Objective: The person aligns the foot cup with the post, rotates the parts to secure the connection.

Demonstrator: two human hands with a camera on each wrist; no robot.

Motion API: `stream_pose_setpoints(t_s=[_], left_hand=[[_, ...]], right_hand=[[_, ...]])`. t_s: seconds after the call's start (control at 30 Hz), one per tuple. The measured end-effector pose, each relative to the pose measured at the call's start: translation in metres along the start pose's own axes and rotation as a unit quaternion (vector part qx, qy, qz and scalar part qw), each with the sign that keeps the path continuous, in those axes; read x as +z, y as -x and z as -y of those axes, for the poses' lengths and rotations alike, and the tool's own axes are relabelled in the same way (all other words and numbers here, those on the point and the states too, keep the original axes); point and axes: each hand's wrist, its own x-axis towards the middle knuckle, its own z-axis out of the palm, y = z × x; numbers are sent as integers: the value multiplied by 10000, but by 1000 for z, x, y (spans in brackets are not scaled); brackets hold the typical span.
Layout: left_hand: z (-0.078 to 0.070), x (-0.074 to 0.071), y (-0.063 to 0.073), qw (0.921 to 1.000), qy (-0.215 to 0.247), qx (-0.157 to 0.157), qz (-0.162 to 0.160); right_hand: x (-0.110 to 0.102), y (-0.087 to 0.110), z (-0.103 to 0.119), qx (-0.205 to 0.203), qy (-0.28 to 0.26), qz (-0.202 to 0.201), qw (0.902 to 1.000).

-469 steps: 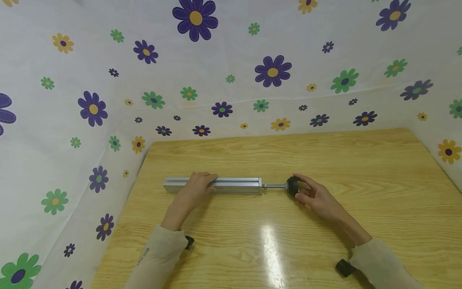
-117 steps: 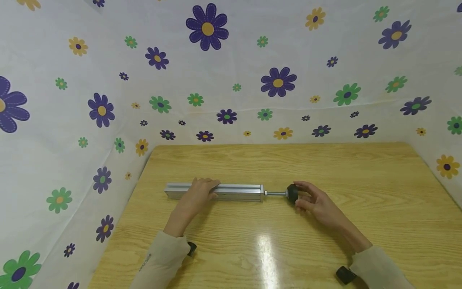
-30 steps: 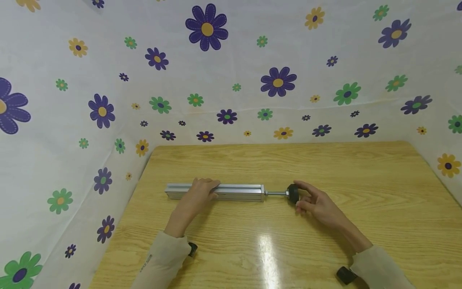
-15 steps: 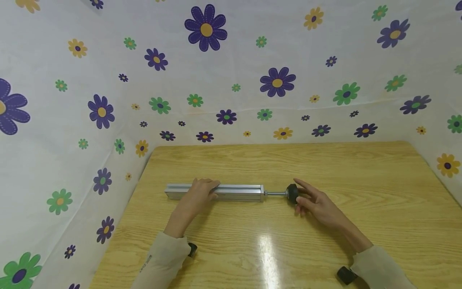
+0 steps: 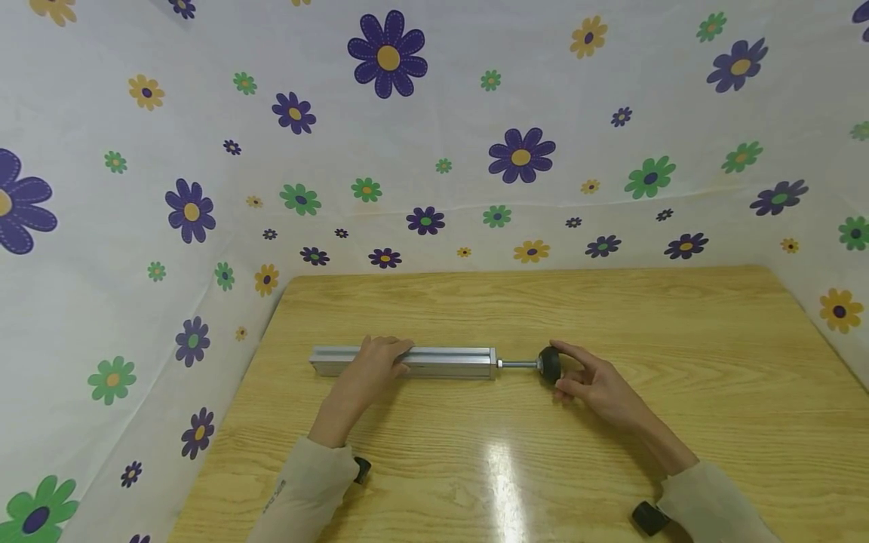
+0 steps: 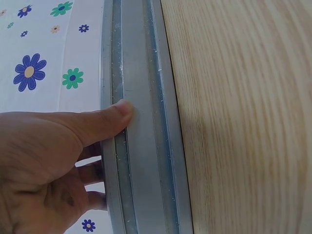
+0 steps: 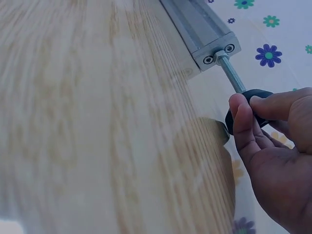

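A long silver aluminium profile [image 5: 448, 362] with grooves along its sides lies across the table. My left hand [image 5: 370, 369] grips it left of its middle, and in the left wrist view the thumb [image 6: 122, 111] presses on its face. From the profile's right end plate sticks out a threaded rod [image 5: 519, 364], with a nut [image 7: 221, 55] against the plate. At the rod's outer end is a black round levelling foot [image 5: 548, 366]. My right hand [image 5: 600, 386] holds this foot by its edge, thumb and index finger on opposite sides.
The table [image 5: 434, 452] has a wood-grain top. A white cloth [image 5: 448, 121] printed with flowers rises at the back and both sides. Small black devices [image 5: 649, 518] show at both cuffs.
My right fingers were spread looser at the foot half a second ago; now the index finger is back on its upper edge. The left hand and the profile stay where they were.
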Motion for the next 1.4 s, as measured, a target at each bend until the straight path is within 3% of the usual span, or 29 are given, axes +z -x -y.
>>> stream_pose_setpoints(t_s=[0.37, 1.0, 1.23, 1.4], left_hand=[[0, 1, -1, 9999, -43, -101, 90], [-1, -1, 0, 10000, 53, -70, 40], [-1, 0, -1, 9999, 41, -86, 70], [-1, 0, -1, 10000, 57, -47, 35]], right_hand=[[1, -2, -2, -197, -345, -10, 9992], [-1, -3, -5, -485, -253, -239, 9982], [1, -1, -1, -79, -12, -189, 9998], [0, -2, 0, -4, 28, -157, 9999]])
